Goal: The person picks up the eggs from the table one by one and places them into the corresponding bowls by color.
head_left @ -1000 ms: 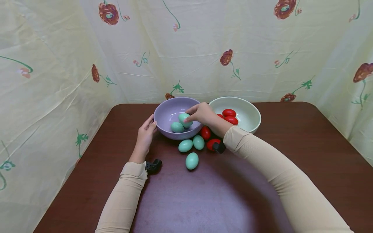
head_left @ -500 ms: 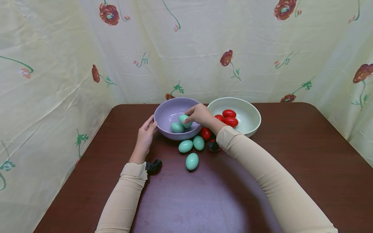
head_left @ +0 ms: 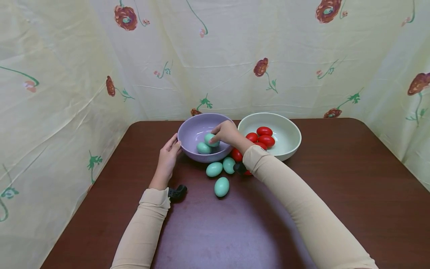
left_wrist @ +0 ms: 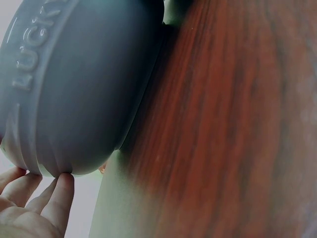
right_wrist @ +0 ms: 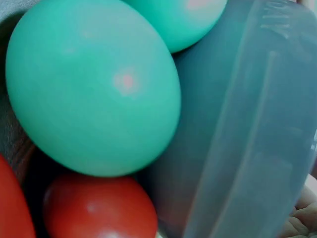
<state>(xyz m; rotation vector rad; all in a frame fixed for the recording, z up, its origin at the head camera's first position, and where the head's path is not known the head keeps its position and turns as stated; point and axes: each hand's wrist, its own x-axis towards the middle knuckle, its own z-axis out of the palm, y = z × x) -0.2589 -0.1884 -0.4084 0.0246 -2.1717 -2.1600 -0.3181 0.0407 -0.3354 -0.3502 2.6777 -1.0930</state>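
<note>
My left hand (head_left: 167,155) steadies the purple bowl (head_left: 185,144) at its left side. In the left wrist view its straight fingers (left_wrist: 59,203) touch the outer wall of the bowl, which bears raised letters. Reaching into the bowl from the right, my right hand (head_left: 226,133) pinches a mint-green egg (head_left: 210,139) between thumb and fingers. Another green egg (head_left: 203,148) lies beside it in the bowl. The right wrist view shows a green egg (right_wrist: 94,89) and a red egg (right_wrist: 99,206) close up against the bowl's outside, with a bit of the right hand at the lower right edge.
On the brown table (head_left: 111,186), several green eggs lie in front of the purple bowl, one egg (head_left: 221,186) nearest me. Red eggs, partly hidden by my right wrist, lie beside them. A pale green bowl (head_left: 290,144) holding several red eggs stands close on the right.
My right hand has shifted slightly left and lower in the purple bowl with the green egg, its forearm swinging left and uncovering more red eggs. My left hand has stayed in place.
</note>
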